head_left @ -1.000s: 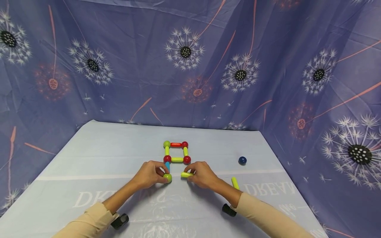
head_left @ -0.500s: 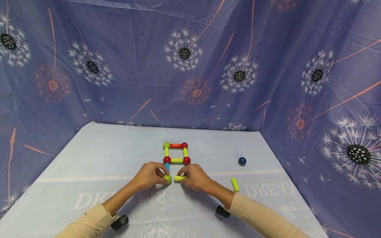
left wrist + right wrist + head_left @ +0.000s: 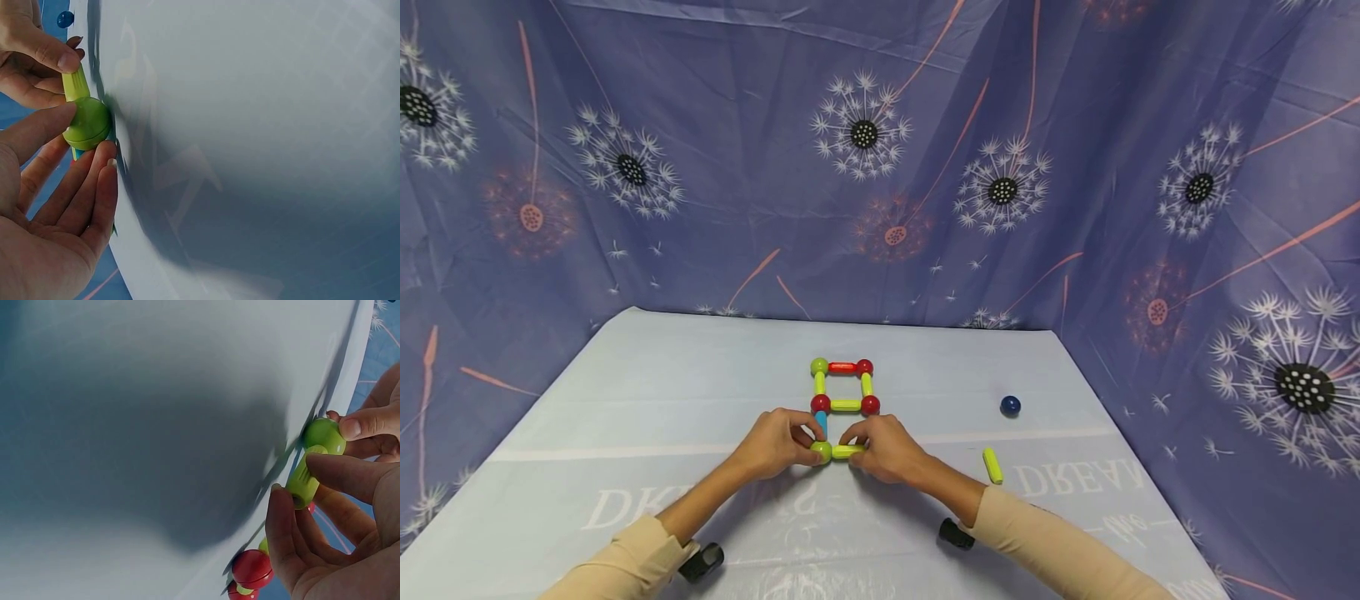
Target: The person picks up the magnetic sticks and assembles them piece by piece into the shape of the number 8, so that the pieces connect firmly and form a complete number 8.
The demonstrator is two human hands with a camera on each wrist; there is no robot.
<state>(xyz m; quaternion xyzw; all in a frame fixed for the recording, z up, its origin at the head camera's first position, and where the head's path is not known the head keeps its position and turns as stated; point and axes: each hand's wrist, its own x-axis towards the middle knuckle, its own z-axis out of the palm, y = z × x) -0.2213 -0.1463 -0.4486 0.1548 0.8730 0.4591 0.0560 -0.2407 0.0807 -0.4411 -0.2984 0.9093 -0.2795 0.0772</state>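
Note:
My left hand (image 3: 780, 443) pinches a green ball (image 3: 87, 123) at the near end of a blue rod (image 3: 822, 425). In my right hand (image 3: 889, 448) is a yellow-green rod (image 3: 303, 482), gripped between thumb and fingers, and its left end touches the green ball. The blue rod runs back to a red ball (image 3: 821, 404), one corner of a flat square. That square has yellow-green rods (image 3: 846, 406), a red rod (image 3: 842, 367), another green ball (image 3: 819, 366) and more red balls (image 3: 870, 405). Fingers partly cover the blue rod.
A dark blue ball (image 3: 1011, 407) lies on the table to the right, with a loose yellow-green rod (image 3: 992, 466) nearer. A pale cloth (image 3: 700, 358) covers the table. A patterned curtain (image 3: 737, 167) hangs behind. Black wrist cameras (image 3: 702, 562) show below the sleeves.
My right hand has moved left with the yellow-green rod, closing the gap until the rod meets the green ball. The left hand has kept its pinch there with hardly any movement.

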